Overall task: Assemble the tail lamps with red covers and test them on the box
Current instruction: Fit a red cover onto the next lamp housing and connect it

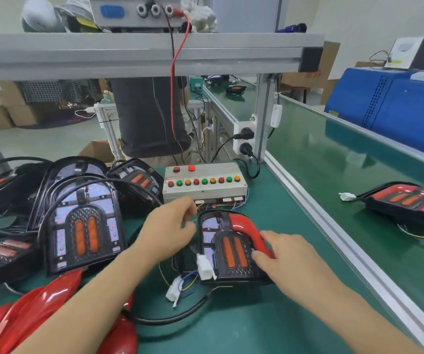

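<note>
The tail lamp (227, 247) under assembly lies flat on the green tabletop (269, 315), just in front of the test box (204, 182). A red cover (248, 231) sits on the lamp's right-hand side only; the left side still shows its pale inner panel. Two orange lenses occupy the lamp's centre.

The right hand (286, 259) rests on the lamp's right edge, with its fingers laid over the lower end of the red cover and the black housing; they press rather than grip. The left hand (172, 231) hovers at the lamp's upper left corner, with its fingers loosely curled near thin wires; whether it pinches a wire cannot be told.

A white connector (206, 268) lies against the lamp's lower left corner, and a second white connector (173, 290) with coloured leads lies just beside it on the tabletop.

The test box carries a row of red, green and amber buttons, with two red buttons above.

To the left, uncovered lamps (83, 223) are stacked against each other. Loose red covers (40, 310) lie piled at lower left. A finished lamp (407, 200) with its full red cover lies on the separate belt to the right.
</note>
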The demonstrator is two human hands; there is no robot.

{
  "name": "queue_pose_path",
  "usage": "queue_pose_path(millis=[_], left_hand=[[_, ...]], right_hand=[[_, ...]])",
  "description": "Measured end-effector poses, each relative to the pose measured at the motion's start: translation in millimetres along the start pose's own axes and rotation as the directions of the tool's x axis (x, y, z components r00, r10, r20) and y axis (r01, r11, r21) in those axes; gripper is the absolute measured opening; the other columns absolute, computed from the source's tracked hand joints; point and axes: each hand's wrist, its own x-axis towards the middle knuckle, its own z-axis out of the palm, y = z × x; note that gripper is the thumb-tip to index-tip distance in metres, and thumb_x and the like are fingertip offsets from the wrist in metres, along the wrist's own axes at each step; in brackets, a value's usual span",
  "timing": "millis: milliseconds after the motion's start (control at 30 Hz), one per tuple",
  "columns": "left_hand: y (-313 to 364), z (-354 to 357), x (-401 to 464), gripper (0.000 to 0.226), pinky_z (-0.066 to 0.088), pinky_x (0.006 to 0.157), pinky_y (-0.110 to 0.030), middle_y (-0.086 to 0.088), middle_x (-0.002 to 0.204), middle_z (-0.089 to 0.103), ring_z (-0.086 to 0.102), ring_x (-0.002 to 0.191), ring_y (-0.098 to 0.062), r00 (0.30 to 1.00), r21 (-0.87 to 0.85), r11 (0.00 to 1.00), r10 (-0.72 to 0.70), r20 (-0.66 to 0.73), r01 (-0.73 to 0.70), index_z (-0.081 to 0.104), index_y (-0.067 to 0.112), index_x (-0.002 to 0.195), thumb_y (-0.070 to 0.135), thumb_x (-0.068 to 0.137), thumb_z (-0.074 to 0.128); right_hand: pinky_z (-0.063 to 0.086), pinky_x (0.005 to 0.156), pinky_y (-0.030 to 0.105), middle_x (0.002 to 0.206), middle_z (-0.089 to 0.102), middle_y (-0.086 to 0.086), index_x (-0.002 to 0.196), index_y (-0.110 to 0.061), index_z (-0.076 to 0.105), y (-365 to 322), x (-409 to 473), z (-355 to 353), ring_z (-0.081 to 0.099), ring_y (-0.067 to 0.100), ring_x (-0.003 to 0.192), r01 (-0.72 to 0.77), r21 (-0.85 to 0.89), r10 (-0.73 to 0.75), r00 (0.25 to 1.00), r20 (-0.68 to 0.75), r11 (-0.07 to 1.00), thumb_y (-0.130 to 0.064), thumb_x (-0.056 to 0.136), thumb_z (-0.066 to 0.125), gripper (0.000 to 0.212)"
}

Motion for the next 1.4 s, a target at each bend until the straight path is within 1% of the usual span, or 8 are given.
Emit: queue_pose_path(millis=[167,300,433,733,967,1233,1333,1400], left_hand=[[-8,-1,14,0.04,0.043,0.079,-0.03,0.002,0.104,0.059,0.055,0.1,-0.021,0.935,0.344,0.907,0.124,0.333,-0.242,0.051,0.017,0.11,0.004,0.072,0.049],[10,14,25,0.03,0.046,0.059,-0.027,-0.016,0.096,0.064,0.059,0.075,-0.028,0.889,-0.01,0.942,-0.313,0.334,0.335,0.051,0.005,0.116,0.005,0.088,0.042],[31,17,37,0.028,0.038,0.036,-0.016,-0.005,0.057,0.061,0.054,0.039,-0.017,0.687,-0.422,0.547,-0.504,0.524,0.723,0.06,0.006,0.084,0.031,0.095,0.051],[51,10,35,0.022,0.047,0.036,-0.022,-0.007,0.045,0.06,0.056,0.033,-0.019,0.616,-0.748,-0.077,-0.516,0.595,0.659,0.053,0.006,0.069,0.01,0.09,0.047],[58,0,24,0.027,0.055,0.051,-0.03,-0.015,0.079,0.073,0.069,0.058,-0.025,0.709,-0.767,0.0,-0.381,0.593,0.642,0.072,0.004,0.09,0.026,0.074,0.076],[54,-7,20,0.026,0.055,0.051,-0.028,-0.015,0.085,0.074,0.071,0.065,-0.025,0.748,-0.767,0.155,-0.406,0.525,0.622,0.074,0.008,0.091,0.019,0.069,0.08],[53,-8,18,0.021,0.057,0.054,-0.03,-0.014,0.085,0.074,0.071,0.066,-0.025,0.763,-0.78,0.167,-0.408,0.502,0.603,0.074,0.011,0.085,0.019,0.067,0.081],[53,-9,16,0.027,0.057,0.056,-0.031,-0.014,0.086,0.074,0.071,0.067,-0.025,0.771,-0.787,0.158,-0.387,0.506,0.596,0.075,0.012,0.084,0.023,0.061,0.083]], right_hand=[[0.038,0.053,0.023,0.067,0.057,-0.004,0.087,-0.021,0.057,-1,1,-4,0.049,0.016,0.059,0.046,-0.017,-0.046,0.999,-0.014,0.999,-0.037,0.095,0.051,0.019],[0.045,0.061,0.03,0.071,0.059,-0.004,0.089,-0.021,0.056,4,-1,-2,0.056,0.02,0.067,0.024,-0.032,-0.024,1.0,0.002,0.999,-0.036,0.095,0.049,0.017],[0.049,0.07,0.034,0.083,0.063,0.0,0.105,-0.024,0.058,10,-2,2,0.058,0.025,0.078,0.005,-0.026,-0.005,1.0,-0.012,1.0,-0.036,0.094,0.049,0.018],[0.05,0.074,0.034,0.086,0.066,-0.006,0.134,-0.035,0.045,23,-15,8,0.06,0.016,0.078,0.156,0.066,-0.141,0.971,-0.192,0.986,-0.045,0.096,0.047,0.039],[0.048,0.088,0.03,0.119,0.065,-0.01,0.149,-0.034,0.026,15,-30,22,0.062,0.012,0.101,0.246,0.082,-0.218,0.943,-0.252,0.966,-0.05,0.094,0.046,0.06],[0.052,0.053,0.03,0.082,0.061,-0.01,0.129,-0.027,0.061,17,-29,21,0.059,0.01,0.068,0.251,-0.079,-0.262,0.881,-0.395,0.965,-0.059,0.093,0.045,0.051],[0.042,0.075,0.014,0.106,0.047,-0.023,0.128,-0.051,0.05,18,-26,20,0.051,-0.006,0.094,0.16,0.23,-0.087,0.951,-0.297,0.96,-0.068,0.083,0.047,0.048],[0.046,0.088,0.016,0.118,0.055,-0.027,0.128,-0.048,0.048,15,-23,17,0.056,-0.011,0.103,-0.038,0.665,0.054,0.999,-0.003,0.746,-0.05,0.079,0.064,0.052]])
